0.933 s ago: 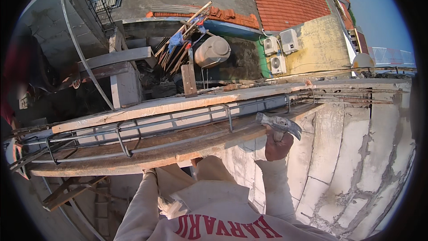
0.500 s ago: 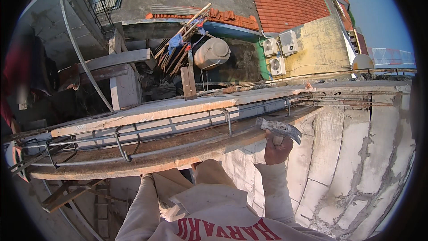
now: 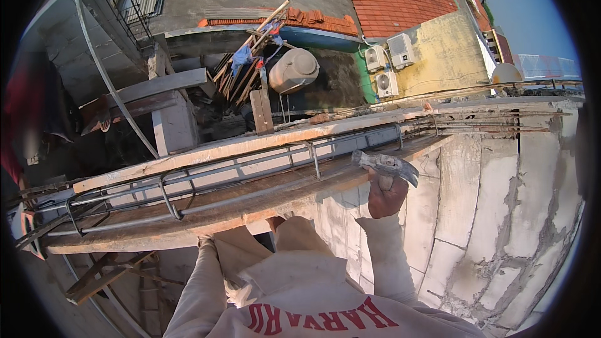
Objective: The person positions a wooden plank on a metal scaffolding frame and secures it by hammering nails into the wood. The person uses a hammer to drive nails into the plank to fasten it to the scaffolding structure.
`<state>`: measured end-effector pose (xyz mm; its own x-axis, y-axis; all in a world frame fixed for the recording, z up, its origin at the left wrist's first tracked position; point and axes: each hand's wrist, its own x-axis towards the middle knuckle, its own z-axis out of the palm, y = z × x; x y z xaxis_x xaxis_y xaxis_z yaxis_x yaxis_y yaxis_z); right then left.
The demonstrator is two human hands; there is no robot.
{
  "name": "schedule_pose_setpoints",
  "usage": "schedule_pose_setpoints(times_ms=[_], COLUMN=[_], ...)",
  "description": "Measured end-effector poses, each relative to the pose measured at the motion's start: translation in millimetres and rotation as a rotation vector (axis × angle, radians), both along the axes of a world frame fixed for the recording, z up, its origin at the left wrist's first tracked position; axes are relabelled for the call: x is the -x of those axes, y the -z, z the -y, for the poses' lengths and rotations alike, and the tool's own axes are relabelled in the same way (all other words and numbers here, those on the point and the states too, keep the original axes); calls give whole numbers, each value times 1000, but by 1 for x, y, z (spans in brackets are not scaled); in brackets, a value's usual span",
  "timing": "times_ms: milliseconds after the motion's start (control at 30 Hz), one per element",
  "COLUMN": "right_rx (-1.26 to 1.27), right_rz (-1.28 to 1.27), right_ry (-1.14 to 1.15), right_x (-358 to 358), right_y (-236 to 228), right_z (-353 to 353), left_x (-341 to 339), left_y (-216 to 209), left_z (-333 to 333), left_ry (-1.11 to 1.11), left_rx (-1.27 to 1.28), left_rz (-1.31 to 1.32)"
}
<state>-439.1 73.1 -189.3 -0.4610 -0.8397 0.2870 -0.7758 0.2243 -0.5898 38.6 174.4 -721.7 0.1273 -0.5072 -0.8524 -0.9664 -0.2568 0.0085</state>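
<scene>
My right hand is closed round the handle of a claw hammer, whose metal head rises above the fist beside the near wooden board. Most of my left hand is hidden at the near underside of that board; its fingers do not show. A cage of steel rebar runs lengthwise in the trough between the near board and the far board. Bent stirrups loop round the long bars.
A block wall with mortar smears stands at the right. Far below lie a water tank, a pile of timber and air-conditioner units. Another person in red is at the far left. Wooden props stand underneath at lower left.
The view has shifted slightly. My right hand, still gripping the hammer, sits a little higher and more to the left in the picture. My left hand stays at the near board's edge.
</scene>
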Motion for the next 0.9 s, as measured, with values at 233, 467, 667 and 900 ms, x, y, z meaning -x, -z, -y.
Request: schedule_pose_setpoints(times_ms=[233, 467, 667, 900], right_rx=[-6, 29, 15, -11], right_rz=[-60, 34, 75, 60], right_ry=[26, 94, 118, 97], right_x=[-3, -10, -7, -10], right_y=[-3, -3, 2, -2], right_z=[0, -1, -8, -3], left_x=[-1, -3, 3, -1], left_y=[-1, -2, -3, -9], left_z=[1, 9, 18, 19], left_ry=[8, 22, 29, 29], left_rx=[-9, -22, -24, -27], left_rz=[10, 19, 24, 36])
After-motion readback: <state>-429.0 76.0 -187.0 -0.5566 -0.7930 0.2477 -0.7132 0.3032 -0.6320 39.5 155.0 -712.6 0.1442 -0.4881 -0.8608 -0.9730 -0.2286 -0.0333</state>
